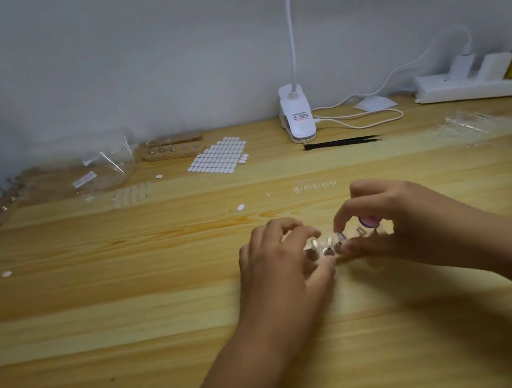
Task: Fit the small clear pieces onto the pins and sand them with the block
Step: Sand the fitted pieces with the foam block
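The left hand (279, 258) curls its fingers round one end of the pin stand (328, 245), probably to steady it, while the right hand (396, 220) pinches one pin (341, 237), likely seating a piece; spare clear pieces (315, 186) lie in a row just beyond

A pale wall (155, 57) backs the wooden desk (108, 373); white clip lamp (297, 114) stands rearward.

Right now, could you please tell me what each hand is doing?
Left hand: curled round the left end of the clear pin holder.
Right hand: thumb and forefinger pinch a pin on that holder.
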Motion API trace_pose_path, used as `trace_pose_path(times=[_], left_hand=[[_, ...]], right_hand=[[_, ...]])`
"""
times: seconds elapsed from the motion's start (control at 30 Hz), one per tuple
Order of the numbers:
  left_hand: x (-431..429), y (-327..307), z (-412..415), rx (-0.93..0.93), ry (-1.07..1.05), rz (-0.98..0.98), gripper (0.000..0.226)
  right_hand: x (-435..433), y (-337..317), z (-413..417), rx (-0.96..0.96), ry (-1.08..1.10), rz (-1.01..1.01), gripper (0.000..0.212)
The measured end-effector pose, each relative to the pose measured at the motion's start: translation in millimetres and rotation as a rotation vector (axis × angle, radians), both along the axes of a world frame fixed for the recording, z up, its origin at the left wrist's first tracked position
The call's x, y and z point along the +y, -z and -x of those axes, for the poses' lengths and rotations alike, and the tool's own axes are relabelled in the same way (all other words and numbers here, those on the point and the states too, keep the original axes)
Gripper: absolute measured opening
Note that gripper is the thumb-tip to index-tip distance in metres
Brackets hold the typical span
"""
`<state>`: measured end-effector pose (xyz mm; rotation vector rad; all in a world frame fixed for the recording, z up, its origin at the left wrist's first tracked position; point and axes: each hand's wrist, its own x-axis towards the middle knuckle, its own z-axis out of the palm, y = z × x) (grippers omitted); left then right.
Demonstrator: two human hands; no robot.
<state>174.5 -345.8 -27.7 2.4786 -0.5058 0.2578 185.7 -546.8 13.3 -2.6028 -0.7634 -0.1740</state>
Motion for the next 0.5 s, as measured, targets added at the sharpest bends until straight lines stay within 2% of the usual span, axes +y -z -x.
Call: trace_pose_path(times=[0.1, 0.27, 0.5], left_hand=[[-3.0, 0.8, -5.9, 0.012, -0.017, 0.087, 0.022], [-5.7, 0.6, -10.5, 0.047, 0.006, 0.132, 0.010], [-6.6, 1.3, -14.1, 0.037, -0.002, 0.156, 0.012]], right_hand=[[1.4, 0.4, 0.4, -0.037, 0.002, 0.068, 0.023], [3.2, -4.9, 4.0, -0.066, -0.024, 0.046, 0.039], [12.2, 1.0, -0.1, -0.171, -0.071, 0.062, 0.014]])
